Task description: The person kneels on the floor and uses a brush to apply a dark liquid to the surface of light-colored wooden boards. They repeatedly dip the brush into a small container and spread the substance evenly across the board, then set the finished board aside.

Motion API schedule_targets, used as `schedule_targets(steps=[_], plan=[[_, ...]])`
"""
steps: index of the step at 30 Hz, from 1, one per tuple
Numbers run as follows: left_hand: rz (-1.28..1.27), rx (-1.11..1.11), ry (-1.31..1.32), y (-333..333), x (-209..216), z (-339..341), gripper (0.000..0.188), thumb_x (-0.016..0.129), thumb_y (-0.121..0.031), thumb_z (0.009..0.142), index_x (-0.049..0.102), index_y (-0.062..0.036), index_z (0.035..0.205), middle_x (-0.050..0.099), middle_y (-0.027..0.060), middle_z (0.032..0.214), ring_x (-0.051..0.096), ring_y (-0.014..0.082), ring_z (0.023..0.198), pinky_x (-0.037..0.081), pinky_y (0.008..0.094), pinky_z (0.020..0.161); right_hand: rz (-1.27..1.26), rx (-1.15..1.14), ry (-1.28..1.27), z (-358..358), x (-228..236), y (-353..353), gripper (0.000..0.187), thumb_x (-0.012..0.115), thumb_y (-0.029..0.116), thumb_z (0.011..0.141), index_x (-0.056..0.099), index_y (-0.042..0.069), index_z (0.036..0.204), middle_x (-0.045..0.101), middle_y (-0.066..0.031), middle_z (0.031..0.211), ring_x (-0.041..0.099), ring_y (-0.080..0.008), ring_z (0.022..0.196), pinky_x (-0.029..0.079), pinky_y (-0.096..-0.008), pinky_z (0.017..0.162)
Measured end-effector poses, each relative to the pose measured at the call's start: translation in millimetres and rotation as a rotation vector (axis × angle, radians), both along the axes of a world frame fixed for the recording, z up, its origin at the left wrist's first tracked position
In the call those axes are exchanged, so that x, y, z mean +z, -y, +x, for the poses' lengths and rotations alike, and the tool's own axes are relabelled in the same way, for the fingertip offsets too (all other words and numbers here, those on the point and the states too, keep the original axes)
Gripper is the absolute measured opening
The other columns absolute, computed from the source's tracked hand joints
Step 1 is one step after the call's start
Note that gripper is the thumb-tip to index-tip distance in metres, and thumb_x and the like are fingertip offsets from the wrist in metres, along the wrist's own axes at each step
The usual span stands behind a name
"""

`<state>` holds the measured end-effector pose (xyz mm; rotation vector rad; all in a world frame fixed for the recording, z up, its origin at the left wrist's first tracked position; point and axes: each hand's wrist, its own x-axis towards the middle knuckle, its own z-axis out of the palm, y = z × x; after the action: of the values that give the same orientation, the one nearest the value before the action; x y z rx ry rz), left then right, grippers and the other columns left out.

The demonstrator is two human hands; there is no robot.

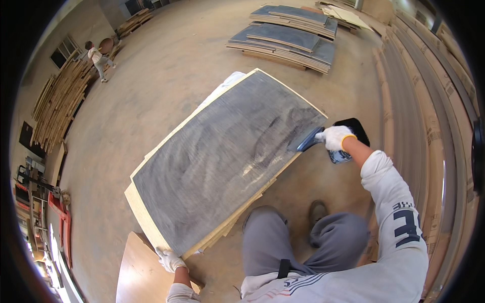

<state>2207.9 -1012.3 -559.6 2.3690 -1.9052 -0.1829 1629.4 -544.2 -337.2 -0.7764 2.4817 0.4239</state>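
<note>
A large board (217,151) with a dark grey, streaked top face and pale wooden edges lies across the middle, on a stack of similar panels. My right hand (335,138), in a white glove with a yellow cuff, is closed round a blue wide-edged spreading tool (308,140). The tool's edge touches the board at its right end. Just beyond that hand, and partly covered by it, is a dark tub (359,130) smeared with blue and white. My gloved left hand (170,259) grips the board's near-left corner.
Stacks of grey-topped panels (283,43) lie at the back. Long wrapped boards (419,126) line the right side. A curved wooden panel (141,272) is at lower left. Far left, a person (97,59) is beside piled timber (63,103); a red metal frame (63,222) stands nearer.
</note>
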Motion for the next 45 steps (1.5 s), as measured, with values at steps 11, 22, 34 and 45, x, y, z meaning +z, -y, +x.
schedule_targets(steps=[11,22,34,45], plan=[[-0.02,-0.026,-0.009,0,-2,-8,0.051,0.038,-0.04,0.103,0.046,-0.0359,0.153,0.063,0.0158,0.128,0.062,0.0363,0.116,0.049,0.0491,0.098,-0.232,0.205,-0.075,-37,-46,91,0.042,0.056,0.017,0.09,0.065,0.024,0.13,0.072,-0.0113,0.123,0.068,-0.0323,0.114,0.055,-0.0472,0.091],[-0.034,-0.061,-0.026,2,-14,-2,0.051,0.036,-0.04,0.104,0.043,-0.0348,0.154,0.059,0.0167,0.137,0.059,0.0373,0.121,0.046,0.0491,0.102,-0.13,0.004,-0.159,29,-38,42,0.036,0.041,0.02,0.1,0.065,0.015,0.126,0.074,-0.0167,0.107,0.072,-0.0365,0.1,0.055,-0.0506,0.081],[-0.028,-0.043,-0.008,2,-1,-9,0.054,0.04,-0.036,0.1,0.045,-0.0323,0.153,0.06,0.0169,0.134,0.06,0.0376,0.119,0.047,0.0492,0.1,-0.208,0.078,-0.104,90,-49,130,0.03,0.048,0.02,0.094,0.073,0.01,0.106,0.076,-0.0183,0.098,0.073,-0.0377,0.092,0.057,-0.0509,0.078],[-0.054,-0.054,-0.026,-4,0,-13,0.053,0.041,-0.036,0.1,0.047,-0.0312,0.152,0.06,0.0157,0.131,0.059,0.0357,0.12,0.047,0.0487,0.1,-0.025,0.1,-0.071,113,-16,162,0.03,0.056,0.019,0.087,0.079,0.01,0.104,0.077,-0.0154,0.105,0.074,-0.0334,0.1,0.057,-0.047,0.083]])
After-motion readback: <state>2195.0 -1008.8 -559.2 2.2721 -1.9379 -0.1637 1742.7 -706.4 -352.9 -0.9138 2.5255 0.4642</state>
